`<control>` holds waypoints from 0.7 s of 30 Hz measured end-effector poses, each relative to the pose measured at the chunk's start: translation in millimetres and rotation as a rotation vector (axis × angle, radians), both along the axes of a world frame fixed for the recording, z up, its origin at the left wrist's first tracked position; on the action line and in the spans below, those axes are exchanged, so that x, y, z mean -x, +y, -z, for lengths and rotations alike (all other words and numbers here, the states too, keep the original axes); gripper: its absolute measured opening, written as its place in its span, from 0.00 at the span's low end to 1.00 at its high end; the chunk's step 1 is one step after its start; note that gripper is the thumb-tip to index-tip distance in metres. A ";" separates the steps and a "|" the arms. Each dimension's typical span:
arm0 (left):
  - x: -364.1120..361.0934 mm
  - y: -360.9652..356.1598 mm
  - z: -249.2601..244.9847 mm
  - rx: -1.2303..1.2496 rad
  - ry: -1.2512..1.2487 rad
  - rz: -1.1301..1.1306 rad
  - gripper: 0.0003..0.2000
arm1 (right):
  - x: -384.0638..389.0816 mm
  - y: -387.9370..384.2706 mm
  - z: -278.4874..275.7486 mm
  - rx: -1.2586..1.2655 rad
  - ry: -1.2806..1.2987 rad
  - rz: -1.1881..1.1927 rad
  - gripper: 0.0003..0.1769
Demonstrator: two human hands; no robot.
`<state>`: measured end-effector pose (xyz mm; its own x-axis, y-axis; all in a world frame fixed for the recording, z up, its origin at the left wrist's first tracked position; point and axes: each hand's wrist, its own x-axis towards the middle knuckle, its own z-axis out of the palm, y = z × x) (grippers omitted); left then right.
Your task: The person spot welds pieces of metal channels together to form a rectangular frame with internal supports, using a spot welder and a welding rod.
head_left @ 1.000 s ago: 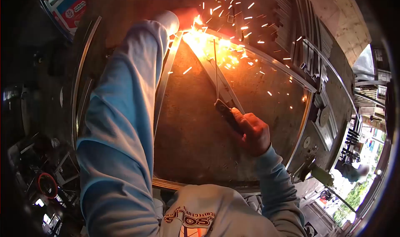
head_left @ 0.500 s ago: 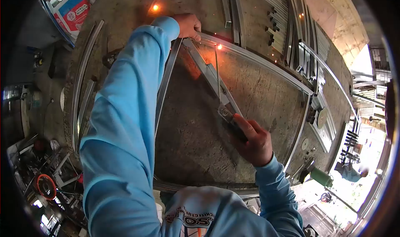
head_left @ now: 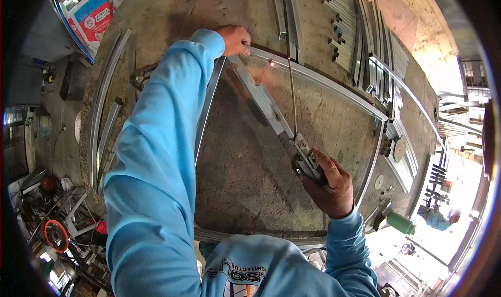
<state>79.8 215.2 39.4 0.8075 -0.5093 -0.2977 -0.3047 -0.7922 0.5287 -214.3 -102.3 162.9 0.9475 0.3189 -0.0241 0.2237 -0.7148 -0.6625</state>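
Note:
In the head view, my right hand [head_left: 331,187] is closed round a welding electrode holder [head_left: 308,153]. A thin welding rod [head_left: 293,96] points up from it, its tip glowing red near the long metal bar [head_left: 323,80]. On that bar a small red-hot spot [head_left: 272,63] shines, left of the rod's tip. My left hand [head_left: 234,40] has its fingers curled on the bar's left end, at the corner where a second bar [head_left: 210,101] meets it. A flat slanting metal piece [head_left: 258,96] runs from this corner toward the holder.
The worn workbench [head_left: 235,182] carries the frame. Several cut metal tubes [head_left: 347,33] are stacked at the upper right, and bent-looking long profiles [head_left: 107,99] lie at the left. A green tool [head_left: 401,222] sits at the lower right edge, near a grinding disc [head_left: 379,182].
The bright orange glow and flying sparks have died down to a small red spot. My right hand has shifted right and slightly down with the holder, drawing the rod's tip right.

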 end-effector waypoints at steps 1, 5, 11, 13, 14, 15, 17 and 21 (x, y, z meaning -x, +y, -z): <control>-0.4 5.0 11.0 0.002 -0.004 0.001 0.15 | 0.3 -0.5 -1.0 -0.012 0.006 0.006 0.38; -14.1 10.6 24.2 0.001 -0.085 0.139 0.17 | 8.7 -17.9 -23.2 -0.047 0.041 0.076 0.34; -14.5 14.6 28.4 0.068 -0.160 0.033 0.15 | 59.7 -104.2 -84.6 -0.015 -0.048 0.459 0.30; -12.0 8.2 14.2 -0.032 -0.064 0.004 0.16 | 90.7 -152.8 -106.8 0.021 -0.144 0.576 0.29; -28.7 26.6 54.9 0.025 -0.051 -0.021 0.19 | 108.3 -175.7 -121.3 0.047 -0.161 0.635 0.29; -21.0 19.6 47.4 -0.032 -0.055 -0.047 0.22 | 129.6 -201.2 -133.5 0.073 -0.093 0.718 0.29; -11.4 10.9 48.4 -0.175 -0.070 -0.083 0.27 | 173.5 -235.8 -155.0 0.053 0.039 0.896 0.28; 49.9 -29.3 -10.0 -0.558 -0.280 -0.095 0.32 | 259.7 -299.5 -142.0 -0.081 0.019 1.063 0.29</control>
<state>29.9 185.9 49.4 0.9271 -0.2610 -0.2689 -0.2869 -0.9560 -0.0613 -473.9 -401.8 304.8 0.7401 -0.6700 -0.0580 -0.5000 -0.4906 -0.7137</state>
